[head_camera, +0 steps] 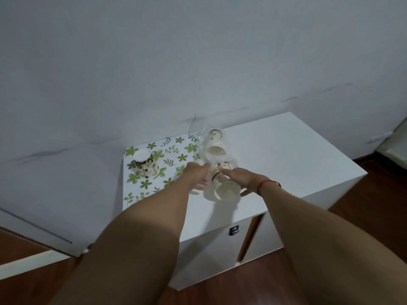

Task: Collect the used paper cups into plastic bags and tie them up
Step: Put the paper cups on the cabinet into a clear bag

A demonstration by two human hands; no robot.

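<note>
Clear plastic bag [203,139] is pinched at its mouth by my left hand [197,175], while my right hand [242,180] grips a stack of paper cups [225,188]

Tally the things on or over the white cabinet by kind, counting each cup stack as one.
Paper cup stacks: 3 (upside-down stack, bagged stack, near stack in the right hand's grip)
Clear plastic bag: 1
Floral mat: 1
Total: 5
</note>
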